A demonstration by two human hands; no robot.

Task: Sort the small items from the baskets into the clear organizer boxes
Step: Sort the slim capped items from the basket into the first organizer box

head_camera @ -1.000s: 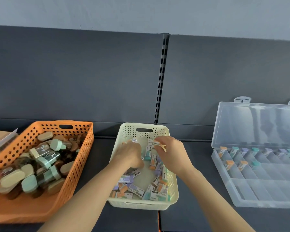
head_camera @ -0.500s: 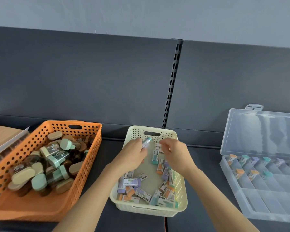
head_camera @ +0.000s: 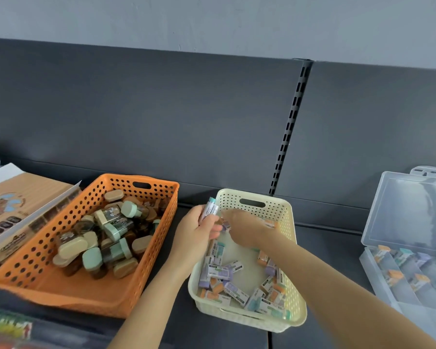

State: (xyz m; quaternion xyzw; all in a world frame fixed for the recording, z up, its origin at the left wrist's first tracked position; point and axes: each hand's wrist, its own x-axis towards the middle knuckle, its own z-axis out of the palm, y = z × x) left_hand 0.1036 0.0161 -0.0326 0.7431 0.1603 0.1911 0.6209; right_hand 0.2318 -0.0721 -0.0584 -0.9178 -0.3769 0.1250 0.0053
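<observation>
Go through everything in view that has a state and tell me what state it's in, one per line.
Left hand: grips teal-capped packs, held upright.
Right hand: fingertips at a purple pack; grip blurred.
Cream basket: partly filled with small packs.
Orange basket: piled with oval-capped containers.
Clear organizer box: lid open, few compartments filled.

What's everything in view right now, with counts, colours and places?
orange basket: one, orange, left
capped items: many, beige and mint, inside it
cream basket: one, cream, centre
small packs: many, purple, orange, teal, inside it
organizer box: one, clear, open, right
sorted packs: several, mixed colours, its compartments
cardboard box: one, brown, far left
left hand: holds teal-tipped packs above cream basket's rim
right hand: blurred, over cream basket, hold unclear
</observation>
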